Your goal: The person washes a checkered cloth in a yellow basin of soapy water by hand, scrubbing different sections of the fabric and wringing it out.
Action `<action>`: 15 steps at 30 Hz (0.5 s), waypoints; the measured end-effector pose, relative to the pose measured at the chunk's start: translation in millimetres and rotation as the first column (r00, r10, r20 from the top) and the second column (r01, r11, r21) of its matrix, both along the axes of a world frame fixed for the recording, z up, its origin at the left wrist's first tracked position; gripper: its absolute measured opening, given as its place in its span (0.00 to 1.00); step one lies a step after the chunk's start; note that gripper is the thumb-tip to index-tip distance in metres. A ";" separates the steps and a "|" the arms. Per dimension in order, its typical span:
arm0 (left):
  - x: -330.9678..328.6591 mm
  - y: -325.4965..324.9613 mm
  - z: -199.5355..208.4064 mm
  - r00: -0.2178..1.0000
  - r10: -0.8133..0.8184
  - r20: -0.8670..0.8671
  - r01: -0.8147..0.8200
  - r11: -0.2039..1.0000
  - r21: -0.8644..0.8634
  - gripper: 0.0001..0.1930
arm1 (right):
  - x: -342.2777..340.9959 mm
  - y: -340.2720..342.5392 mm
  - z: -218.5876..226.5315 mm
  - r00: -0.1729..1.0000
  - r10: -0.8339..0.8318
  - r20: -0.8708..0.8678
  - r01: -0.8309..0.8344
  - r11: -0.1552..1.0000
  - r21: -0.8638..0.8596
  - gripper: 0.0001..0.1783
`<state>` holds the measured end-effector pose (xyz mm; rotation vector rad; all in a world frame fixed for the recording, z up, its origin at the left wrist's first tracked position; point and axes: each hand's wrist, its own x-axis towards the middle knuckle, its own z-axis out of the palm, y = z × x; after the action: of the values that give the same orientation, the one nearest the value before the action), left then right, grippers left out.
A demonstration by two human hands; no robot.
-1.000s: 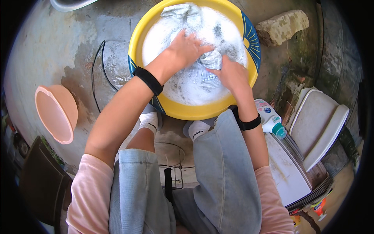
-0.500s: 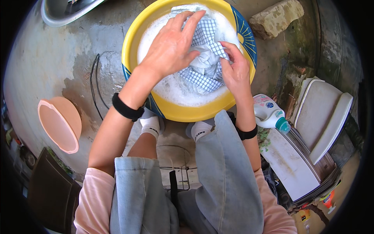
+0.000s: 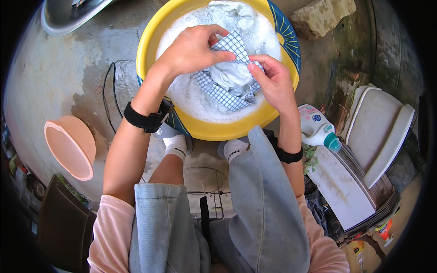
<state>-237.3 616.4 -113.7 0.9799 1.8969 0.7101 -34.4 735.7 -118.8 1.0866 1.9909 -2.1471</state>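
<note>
A blue-and-white checked cloth (image 3: 226, 96) with a pale, bunched-up inner part lies partly in the foamy water (image 3: 184, 98) of a yellow basin (image 3: 227, 130). From the left, my left hand (image 3: 193, 51) reaches over the suds and pinches a raised checked edge between thumb and fingers. My right hand (image 3: 275, 84) grips the same cloth close by, its thumb and forefinger closed on the edge. Between the two hands the fabric is held up out of the foam. Another soaked white cloth (image 3: 234, 11) lies at the basin's far side.
A pink tub (image 3: 68, 146) stands on the concrete floor at left, near a black cable (image 3: 109, 93). On the right are a white detergent bottle (image 3: 316, 127) with a teal cap, stacked boards (image 3: 339, 191) and a stone block (image 3: 323, 18). A metal basin (image 3: 68, 18) sits far left.
My left hand has come down and now pinches the checked edge, where before its fingers were spread over the cloth. Fabric between my hands is lifted and shifted slightly left.
</note>
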 end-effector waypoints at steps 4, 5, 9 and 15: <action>-1.5 -5.0 -13.8 0.993 -0.024 -0.118 0.074 0.893 0.444 0.14 | -2.2 -1.5 -0.3 0.996 -0.010 -0.090 0.020 0.994 0.107 0.11; -1.6 -4.8 -12.8 0.993 -0.026 -0.116 0.075 0.894 0.441 0.14 | -3.2 -1.9 1.4 0.998 -0.045 -0.040 0.045 0.999 -0.001 0.11; 1.9 -3.9 -5.8 0.947 -0.017 0.321 -0.069 0.964 0.256 0.10 | -5.2 -4.8 4.8 0.985 -0.111 -0.130 0.093 0.985 -0.143 0.11; 5.6 1.8 13.0 0.861 -0.059 0.506 -0.061 0.974 0.217 0.07 | -17.9 1.2 28.1 0.970 -0.141 -0.196 0.081 0.954 -0.287 0.11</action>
<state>-231.7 618.2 -100.7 0.8215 1.3684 1.0867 -52.3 736.9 -90.7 0.9809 1.6598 -2.6055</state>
